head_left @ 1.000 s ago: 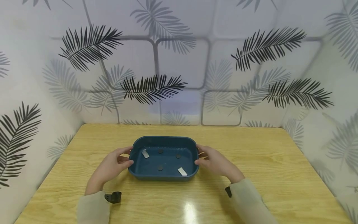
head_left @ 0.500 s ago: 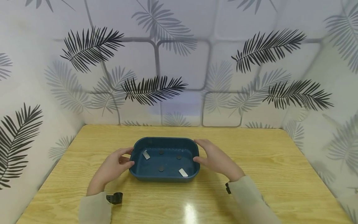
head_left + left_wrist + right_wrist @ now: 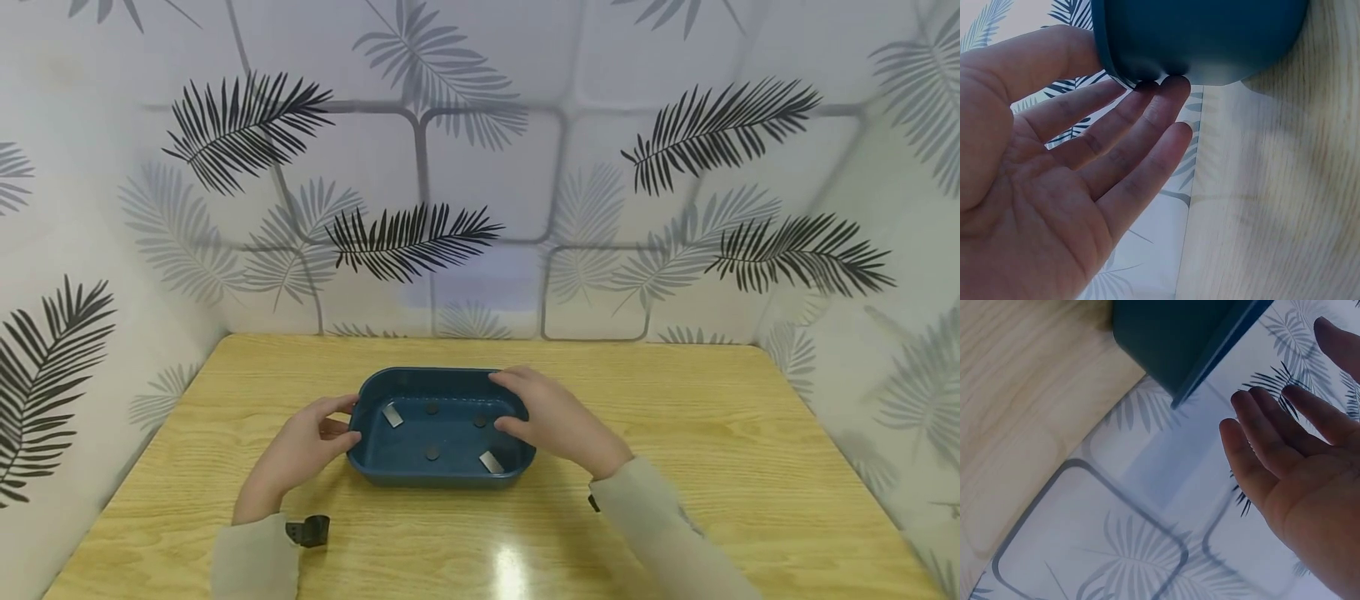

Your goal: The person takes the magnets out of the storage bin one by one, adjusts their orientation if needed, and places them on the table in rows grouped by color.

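Observation:
A dark blue rectangular dish [image 3: 442,479] with rounded corners sits on the table, its wall filling the top of the left wrist view. Inside lie two pale, shiny flat rectangles [image 3: 392,415] and three small dark discs [image 3: 432,452] like coins. My left hand [image 3: 311,442] grips the dish's left end, thumb at the rim and fingertips [image 3: 1175,87] on the outer wall. Over the right end hovers my right hand [image 3: 551,421], with fingers spread and nothing in them. In the right wrist view its fingers [image 3: 1254,425] are apart from the dish's wall.
The wood-grain table [image 3: 675,417] extends around the dish. Behind it and at both sides stand walls [image 3: 480,167] covered in leaf-patterned paper. A black band [image 3: 307,531] shows at the left wrist.
My right hand has let go of the dish's right end, lifted its fingers and moved left over the dish. The left hand has kept its hold.

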`<state>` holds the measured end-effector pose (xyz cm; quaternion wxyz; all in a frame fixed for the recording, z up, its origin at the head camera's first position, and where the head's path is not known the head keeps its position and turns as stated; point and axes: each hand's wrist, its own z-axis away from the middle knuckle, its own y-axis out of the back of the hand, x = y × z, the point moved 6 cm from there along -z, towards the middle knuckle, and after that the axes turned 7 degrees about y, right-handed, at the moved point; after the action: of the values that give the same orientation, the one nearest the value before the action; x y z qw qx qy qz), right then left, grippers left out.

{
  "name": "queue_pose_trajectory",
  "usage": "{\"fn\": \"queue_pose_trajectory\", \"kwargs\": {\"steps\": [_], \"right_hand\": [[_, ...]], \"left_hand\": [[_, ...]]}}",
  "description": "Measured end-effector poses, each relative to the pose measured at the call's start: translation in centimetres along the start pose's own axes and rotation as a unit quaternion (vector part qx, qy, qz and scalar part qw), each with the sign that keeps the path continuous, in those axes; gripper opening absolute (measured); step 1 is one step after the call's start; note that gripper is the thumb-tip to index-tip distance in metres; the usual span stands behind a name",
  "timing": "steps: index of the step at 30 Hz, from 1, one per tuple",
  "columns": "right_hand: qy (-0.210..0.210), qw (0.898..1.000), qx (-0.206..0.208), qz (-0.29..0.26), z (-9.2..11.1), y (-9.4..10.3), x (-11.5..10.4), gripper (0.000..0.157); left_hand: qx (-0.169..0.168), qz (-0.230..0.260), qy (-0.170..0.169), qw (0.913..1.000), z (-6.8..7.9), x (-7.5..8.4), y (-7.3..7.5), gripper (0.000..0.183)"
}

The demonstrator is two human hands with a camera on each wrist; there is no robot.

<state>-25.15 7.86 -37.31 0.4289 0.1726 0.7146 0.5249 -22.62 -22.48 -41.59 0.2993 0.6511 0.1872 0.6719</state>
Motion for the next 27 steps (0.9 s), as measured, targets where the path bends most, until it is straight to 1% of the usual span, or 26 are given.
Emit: {"fn": "queue_pose_trajectory", "kwargs": {"steps": [4,10,13,17,27], "right_hand": [[0.001,1.0,-0.016,-0.001,-0.7,-1.1,-0.5,0.065],[-0.005,0.999,-0.034,-0.031,-1.4,-2.8,-0.9,0.063],[0.002,0.999,-0.038,-0.037,-1.7,-3.5,-1.1,0.061],[0.01,0.998,-0.044,-0.032,-2.2,-4.1,-1.6,0.06],[0.012,0.998,-0.064,-0.012,-3.4,-6.0,-2.8,0.054]], "left_hand": [[0.001,-0.001,-0.001,1.0,0.0,0.0,0.0,0.058],[0.001,-0.002,-0.001,1.0,-0.1,0.0,-0.1,0.057],[0.0,-0.002,0.001,1.0,-0.1,-0.1,-0.1,0.057],[-0.001,-0.001,0.001,1.0,-0.2,-0.2,-0.1,0.057],[0.001,0.0,-0.007,1.0,-0.2,-0.3,-0.1,0.056]]}}
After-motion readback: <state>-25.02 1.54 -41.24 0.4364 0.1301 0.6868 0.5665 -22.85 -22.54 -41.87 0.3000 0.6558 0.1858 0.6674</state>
